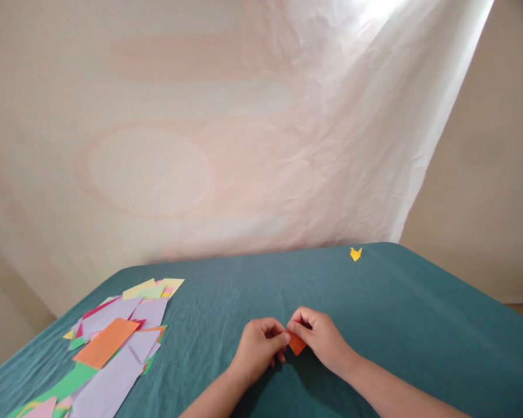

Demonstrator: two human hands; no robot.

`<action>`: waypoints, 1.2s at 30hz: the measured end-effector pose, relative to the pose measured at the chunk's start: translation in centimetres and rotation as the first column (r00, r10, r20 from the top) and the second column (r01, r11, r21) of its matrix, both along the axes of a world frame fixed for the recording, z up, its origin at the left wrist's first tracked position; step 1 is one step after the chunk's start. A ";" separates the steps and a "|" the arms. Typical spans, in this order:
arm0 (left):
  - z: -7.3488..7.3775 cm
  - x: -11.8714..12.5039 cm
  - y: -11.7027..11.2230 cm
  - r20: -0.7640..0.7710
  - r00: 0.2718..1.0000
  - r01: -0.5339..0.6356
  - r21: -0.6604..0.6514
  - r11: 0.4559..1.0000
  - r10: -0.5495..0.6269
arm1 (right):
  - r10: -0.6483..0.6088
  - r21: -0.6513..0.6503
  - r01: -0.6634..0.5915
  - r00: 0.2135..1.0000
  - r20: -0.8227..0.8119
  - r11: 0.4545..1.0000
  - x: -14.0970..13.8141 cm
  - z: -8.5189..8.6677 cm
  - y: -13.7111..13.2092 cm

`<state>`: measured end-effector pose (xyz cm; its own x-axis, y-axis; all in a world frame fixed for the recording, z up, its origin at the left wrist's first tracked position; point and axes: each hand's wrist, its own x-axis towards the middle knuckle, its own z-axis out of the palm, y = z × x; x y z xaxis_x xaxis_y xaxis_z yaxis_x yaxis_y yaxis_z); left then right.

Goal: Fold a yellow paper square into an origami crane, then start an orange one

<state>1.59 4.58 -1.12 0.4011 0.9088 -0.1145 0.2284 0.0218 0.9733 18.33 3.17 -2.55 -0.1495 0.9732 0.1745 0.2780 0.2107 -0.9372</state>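
A small piece of folded orange paper (297, 343) is held near the front middle of the table, part of it hidden by fingers. My right hand (320, 335) pinches its upper right side between thumb and fingers. At the paper's left edge, my left hand (264, 345) has its thumb and index finger closed together on it. The exact fold is too small to make out. A little yellow folded paper figure (355, 254) with pointed tips lies at the far right edge of the table.
A teal cloth (226, 296) covers the table. Along the left side lies a loose pile of coloured paper pieces, with lilac sheets (108, 389), a green sheet (76, 380) and an orange sheet (107, 342). Behind the table hangs a pale wrinkled sheet (261, 162).
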 end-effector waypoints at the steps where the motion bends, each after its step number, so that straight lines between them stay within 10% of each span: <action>1: 0.0 -0.1 0.1 0.005 1.000 0.002 -0.004 1.000 -0.002 | -0.022 0.001 0.022 1.000 -0.002 1.000 0.0 0.0 0.1; 5: -0.1 -0.6 0.7 0.005 1.000 -0.017 -0.001 1.000 0.017 | -0.094 -0.055 0.092 0.995 -0.036 0.994 0.3 -0.1 0.5; 14: 0.4 -0.3 0.0 -0.046 0.998 -0.026 0.178 0.984 0.035 | 0.212 -0.148 -0.224 0.973 -0.093 0.963 0.2 0.2 0.1; 25: -0.7 -1.5 2.4 0.119 0.971 -0.218 0.076 0.973 0.208 | 0.172 -0.185 -0.193 0.978 -0.121 0.964 0.5 -0.4 0.4; 36: -0.1 -0.5 -0.1 -0.065 0.991 0.125 0.114 0.986 -0.118 | 0.008 0.060 -0.010 1.000 0.029 0.998 0.7 0.5 -0.2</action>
<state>1.04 4.51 -1.19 0.5053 0.8622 -0.0361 0.2781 -0.1231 0.9526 18.99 3.01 -2.00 -0.1641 0.9598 0.2278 0.3023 0.2687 -0.9145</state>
